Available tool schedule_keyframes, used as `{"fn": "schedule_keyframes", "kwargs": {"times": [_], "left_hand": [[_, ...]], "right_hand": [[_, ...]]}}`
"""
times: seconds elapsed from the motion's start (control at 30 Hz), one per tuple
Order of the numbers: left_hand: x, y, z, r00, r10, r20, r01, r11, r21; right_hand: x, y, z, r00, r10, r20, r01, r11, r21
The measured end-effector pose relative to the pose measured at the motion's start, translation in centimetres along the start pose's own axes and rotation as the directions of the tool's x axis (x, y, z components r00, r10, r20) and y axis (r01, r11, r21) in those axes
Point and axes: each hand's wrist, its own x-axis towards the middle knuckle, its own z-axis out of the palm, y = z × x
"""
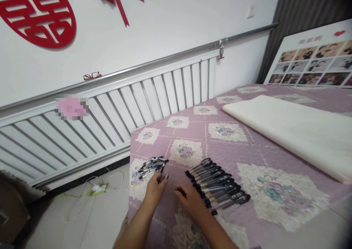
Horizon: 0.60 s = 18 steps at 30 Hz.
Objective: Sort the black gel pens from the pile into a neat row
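Observation:
My left hand (156, 187) is closed on a slim black pen (162, 171), which points up and away from me. Just beyond it lies a loose pile of black and clear pens (151, 165), near the left edge of the purple flowered cloth (189, 166). My right hand (189, 201) rests low over the cloth, fingers curled together; whether something small is between them is hidden. Beside it on the right, several clear-barrelled pens with black caps (217, 183) lie in a slanting row, roughly parallel.
A folded cream sheet or pad (291, 131) lies at the right of the cloth. Behind stands a white radiator (154, 95) under a grey pipe, with glasses (92, 76) on top. A power strip (97, 189) with cables is on the floor at left. A photo board (313, 62) leans at right.

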Motion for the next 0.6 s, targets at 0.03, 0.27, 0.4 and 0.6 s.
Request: {"fn": "schedule_keyframes", "kwargs": {"times": [0.03, 0.27, 0.4, 0.6], "left_hand": [[-0.4, 0.1, 0.1, 1.000, -0.017, 0.006, 0.017, 0.998, -0.055], [-3.7, 2.0, 1.2, 0.926, -0.227, 0.302, 0.377, 0.529, -0.760], [-4.5, 2.8, 1.2, 0.920, -0.216, 0.327, 0.391, 0.526, -0.755], [-5.1, 2.0, 0.8, 0.928, -0.179, 0.326, 0.367, 0.585, -0.723]], "right_hand": [[0.0, 0.0, 0.0, 1.000, 0.009, -0.013, -0.008, 0.999, 0.032], [-0.4, -0.4, 1.1, 1.000, -0.012, 0.004, 0.012, 0.986, 0.165], [-0.5, -0.2, 1.5, 0.995, -0.100, -0.018, 0.101, 0.980, 0.171], [-0.3, -0.6, 0.5, 0.990, -0.138, -0.031, 0.142, 0.961, 0.237]]}}
